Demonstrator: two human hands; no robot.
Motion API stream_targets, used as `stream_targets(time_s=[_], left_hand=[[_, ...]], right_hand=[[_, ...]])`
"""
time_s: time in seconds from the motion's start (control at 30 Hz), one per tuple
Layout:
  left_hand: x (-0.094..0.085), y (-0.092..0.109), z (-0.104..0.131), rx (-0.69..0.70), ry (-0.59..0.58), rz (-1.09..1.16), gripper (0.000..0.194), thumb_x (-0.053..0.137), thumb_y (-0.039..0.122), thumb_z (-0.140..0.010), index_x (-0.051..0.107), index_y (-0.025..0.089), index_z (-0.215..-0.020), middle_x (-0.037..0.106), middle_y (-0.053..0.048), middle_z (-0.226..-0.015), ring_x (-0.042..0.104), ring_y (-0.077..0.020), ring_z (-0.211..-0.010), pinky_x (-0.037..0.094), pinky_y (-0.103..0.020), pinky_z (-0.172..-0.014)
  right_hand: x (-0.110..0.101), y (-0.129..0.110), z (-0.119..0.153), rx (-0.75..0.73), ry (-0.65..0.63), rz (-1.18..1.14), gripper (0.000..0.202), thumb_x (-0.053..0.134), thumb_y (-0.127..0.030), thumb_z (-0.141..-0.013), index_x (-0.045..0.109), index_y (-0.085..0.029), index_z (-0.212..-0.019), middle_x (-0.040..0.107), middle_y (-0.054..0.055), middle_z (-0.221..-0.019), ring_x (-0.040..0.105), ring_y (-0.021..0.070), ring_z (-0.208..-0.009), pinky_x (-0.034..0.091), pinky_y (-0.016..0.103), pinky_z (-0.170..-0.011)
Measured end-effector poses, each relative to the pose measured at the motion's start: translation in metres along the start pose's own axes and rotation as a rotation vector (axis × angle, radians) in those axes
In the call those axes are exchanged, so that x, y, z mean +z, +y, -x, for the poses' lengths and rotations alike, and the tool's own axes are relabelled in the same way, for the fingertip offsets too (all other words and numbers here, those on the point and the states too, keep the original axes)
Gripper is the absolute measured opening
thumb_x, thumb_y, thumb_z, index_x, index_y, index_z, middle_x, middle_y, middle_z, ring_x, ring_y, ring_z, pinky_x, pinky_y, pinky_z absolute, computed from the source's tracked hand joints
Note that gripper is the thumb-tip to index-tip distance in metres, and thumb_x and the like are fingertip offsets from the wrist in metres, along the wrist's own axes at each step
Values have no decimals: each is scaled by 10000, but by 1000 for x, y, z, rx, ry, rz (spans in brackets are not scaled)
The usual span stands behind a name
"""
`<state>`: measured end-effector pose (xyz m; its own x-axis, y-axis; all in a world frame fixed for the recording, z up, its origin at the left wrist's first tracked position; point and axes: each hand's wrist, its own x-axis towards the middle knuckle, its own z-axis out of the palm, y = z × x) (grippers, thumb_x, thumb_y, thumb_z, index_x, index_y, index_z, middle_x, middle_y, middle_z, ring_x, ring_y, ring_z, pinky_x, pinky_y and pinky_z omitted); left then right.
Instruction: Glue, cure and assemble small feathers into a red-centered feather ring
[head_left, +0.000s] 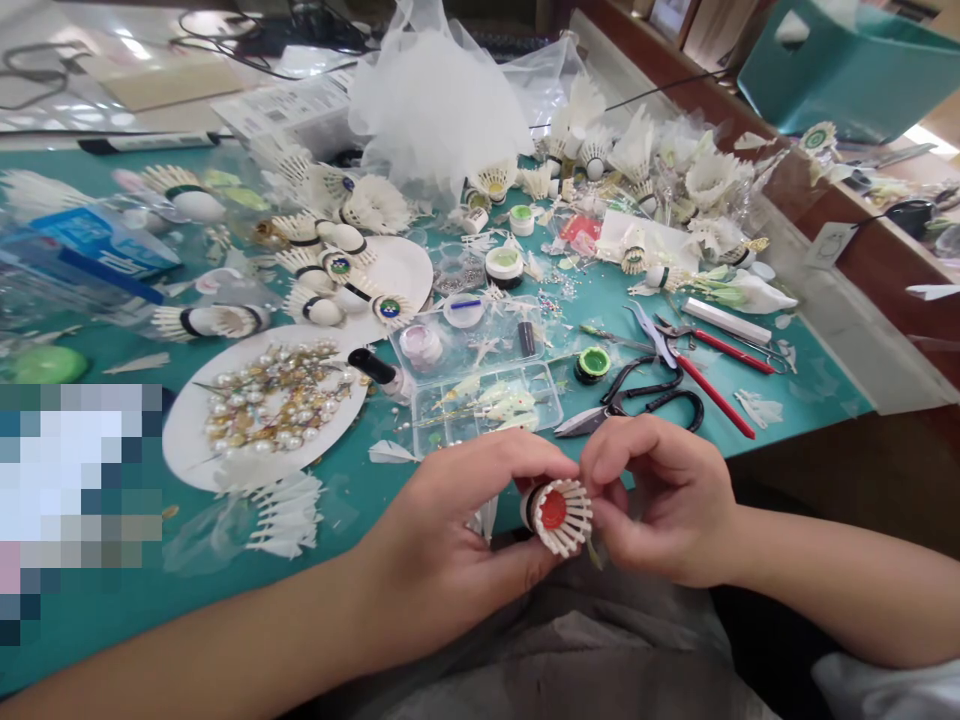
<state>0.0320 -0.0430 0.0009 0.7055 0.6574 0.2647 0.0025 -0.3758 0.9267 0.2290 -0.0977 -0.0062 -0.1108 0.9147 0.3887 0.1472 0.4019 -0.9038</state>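
The person's left forearm slants in from the low left, and the left hand (480,530) reaches inward, fingers bent over the top and thumb stretched along underneath, clamped on a trimmed shuttlecock (570,520). That little piece sits by the near edge of the green tabletop (814,380), above the person's lap, its open ribbed end facing back toward the person and a red round (553,510) showing inside.

The right forearm comes in from the other side, nearly level, and the right hand (660,500) is curled, index finger bowed, thumb pointing across, the tips right up beside the shuttlecock's rim; I can't tell whether they pinch anything, though a thin greenish strip (595,553) hangs just below them.

Right past those knuckles lie black-handled scissors (611,408), with red-handled pliers (716,397) near them. Beyond the left hand I see an open clear case (553,388), and left of that a white plate (184,440) heaped with pearly beads (270,400)
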Motion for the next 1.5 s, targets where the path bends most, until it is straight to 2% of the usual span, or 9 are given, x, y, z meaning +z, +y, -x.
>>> stream_targets(time_s=[0.3,0.5,0.63,0.8,1.0,1.17,1.37,1.5], left_hand=[[-3,1,2,-56,-57,60,364,801,279,-828,670,289,-1166,748,-25,-1066,701,-217,-972,580,-312,-863],[1,4,-2,-91,-43,29,201,620,148,-843,641,247,-1017,676,0,-860,638,-153,-722,567,-285,-695],[4,5,-3,-203,-79,64,101,585,128,-840,627,214,-874,651,-5,-841,638,-154,-769,554,-277,-702],[2,2,-3,-223,-105,88,86,594,159,-874,648,201,-823,665,-18,-851,621,-161,-806,518,-287,-719],[0,-1,-1,-223,-123,106,94,604,190,-924,653,205,-845,660,-14,-867,598,-159,-812,497,-287,-723],[-1,-1,-2,-201,-106,147,105,628,156,-929,671,207,-848,632,-14,-878,609,-152,-834,515,-278,-756],[-1,-3,-1,-194,-77,198,120,657,112,-913,704,211,-865,639,-20,-942,640,-145,-905,533,-260,-816],[-1,-4,-1,-202,-73,200,134,675,103,-911,715,224,-866,636,-5,-958,640,-128,-921,527,-232,-825]], right_hand=[[0,2,1,-30,14,89,265,629,-12,-720,564,-231,-854,616,-38,-688,519,73,-495,465,219,-506],[1,6,2,-85,-33,160,259,623,-21,-727,560,-232,-864,632,-37,-698,507,65,-488,448,194,-487],[4,8,6,-106,-70,204,247,631,-45,-745,559,-236,-884,646,-31,-724,529,71,-508,454,185,-493],[4,10,7,-105,-85,224,258,630,-52,-752,557,-241,-911,645,-31,-741,553,78,-527,466,187,-509],[1,12,5,-104,-85,214,260,634,-57,-749,560,-232,-926,656,-17,-754,613,102,-597,523,208,-585],[0,10,4,-95,-78,207,272,632,-56,-763,572,-230,-963,697,-4,-787,669,125,-666,563,227,-643],[-3,7,2,-48,-101,198,263,636,-48,-782,574,-233,-958,699,-6,-788,670,122,-678,571,224,-653],[-7,6,-1,-143,-161,221,179,620,-71,-841,605,-214,-947,691,28,-812,665,135,-727,568,248,-671]])
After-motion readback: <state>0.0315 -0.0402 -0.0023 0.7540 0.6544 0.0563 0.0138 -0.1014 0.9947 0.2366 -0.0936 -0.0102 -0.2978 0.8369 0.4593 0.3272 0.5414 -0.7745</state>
